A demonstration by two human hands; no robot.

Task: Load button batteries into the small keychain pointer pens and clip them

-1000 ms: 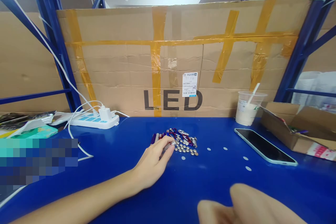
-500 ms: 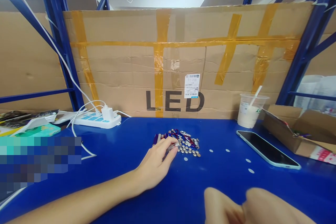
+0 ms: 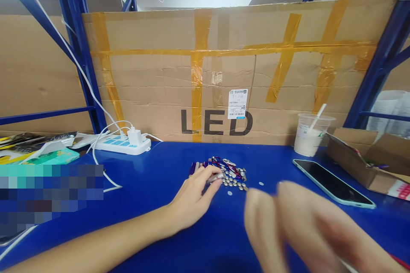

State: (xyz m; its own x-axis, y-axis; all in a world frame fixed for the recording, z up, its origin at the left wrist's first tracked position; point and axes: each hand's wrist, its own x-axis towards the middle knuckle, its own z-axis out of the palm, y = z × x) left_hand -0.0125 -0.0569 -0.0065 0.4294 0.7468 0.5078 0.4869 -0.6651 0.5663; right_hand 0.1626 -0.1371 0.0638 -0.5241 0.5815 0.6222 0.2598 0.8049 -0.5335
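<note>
My left hand (image 3: 192, 198) rests on the blue table at the near left of a pile of small parts. Its thumb and fingers are closed around a short shiny tube (image 3: 217, 177), mostly covered by the fingers. Just beyond lie purple and silver tubes (image 3: 194, 168), dark blue and red pieces with metal clips (image 3: 229, 167), and several round silver discs (image 3: 235, 184). Nearer to me, at the lower right, is my right hand (image 3: 301, 226), blurred, with curled fingers pressed together. What it pinches is hidden. A pale sliver (image 3: 348, 266) shows under it.
A phone (image 3: 333, 183), a cup with a straw (image 3: 309, 136) and an open cardboard box (image 3: 365, 158) stand to the right. At the back left is a power strip (image 3: 123, 145) with white cables. A large cardboard panel (image 3: 153, 81) closes off the back.
My right hand has risen from the bottom edge farther into view, over the table. The left hand keeps its hold on the tube. The whole view has shifted slightly.
</note>
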